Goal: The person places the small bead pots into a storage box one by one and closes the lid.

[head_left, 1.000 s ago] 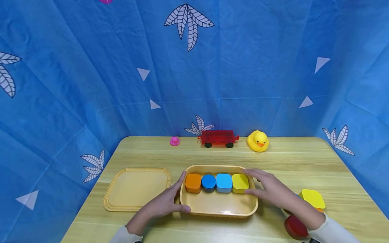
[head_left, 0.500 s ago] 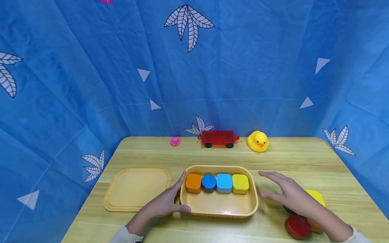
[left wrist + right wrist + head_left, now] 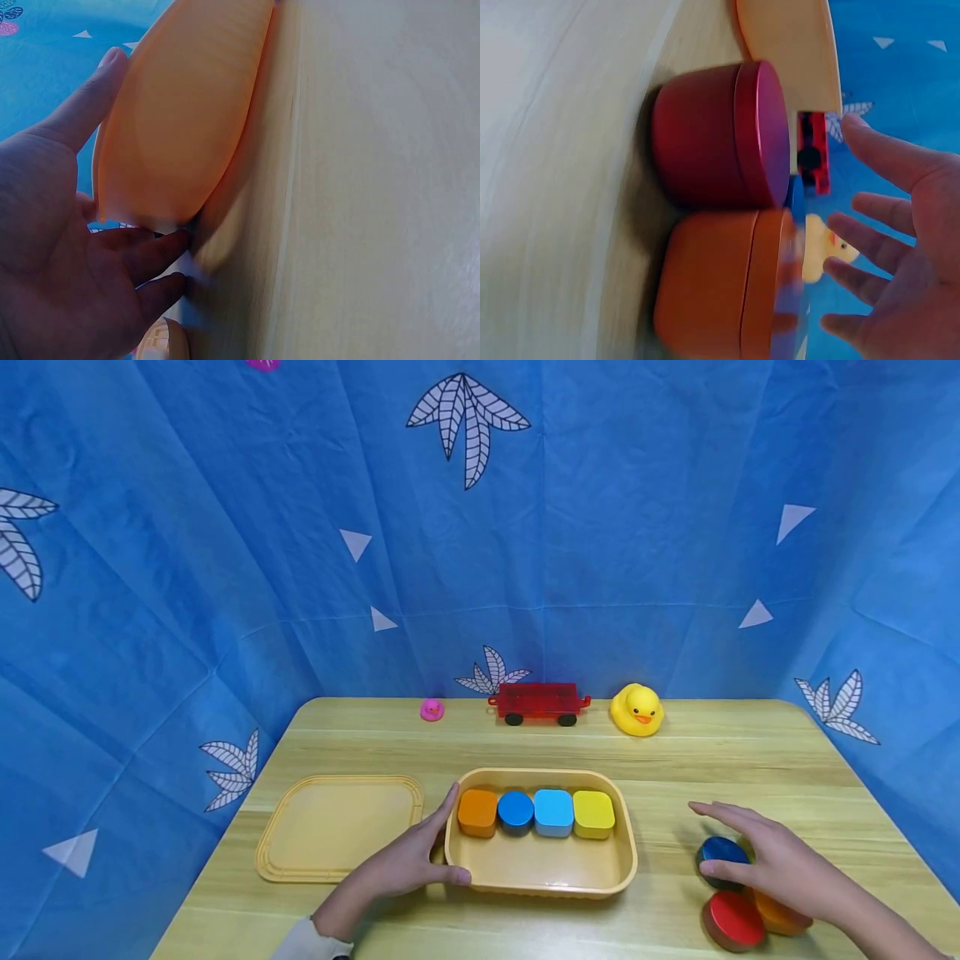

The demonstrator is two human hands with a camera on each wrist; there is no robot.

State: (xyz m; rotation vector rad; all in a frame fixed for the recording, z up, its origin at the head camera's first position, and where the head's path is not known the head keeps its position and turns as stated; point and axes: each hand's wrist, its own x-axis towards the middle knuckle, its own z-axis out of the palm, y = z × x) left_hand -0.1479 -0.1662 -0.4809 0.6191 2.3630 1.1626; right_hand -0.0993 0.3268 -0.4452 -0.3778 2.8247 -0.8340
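Tan plastic bin (image 3: pixel 551 867) holds centre stage on the pale wood-grain tabletop (image 3: pixel 637 931), a row of four canisters (image 3: pixel 477 812) inside! Left hand (image 3: pixel 411 856), thumb and fingers apart, rests against its left end; right hand (image 3: pixel 772 860), fingers spread, hangs above the dark-blue canister (image 3: pixel 720 850), red canister (image 3: pixel 733 920) just beside. Flat tan lid (image 3: pixel 341 822) lies left. Along the back edge: pink duck (image 3: pixel 431 710), red wagon (image 3: pixel 536 700), yellow duck (image 3: pixel 637 710), all before creased blue cloth (image 3: pixel 637 510) printed with white leaves and triangles.

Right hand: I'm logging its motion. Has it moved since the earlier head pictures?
Yes. In the head view, the right hand has moved right and nearer the person, away from the unmoved tan box.
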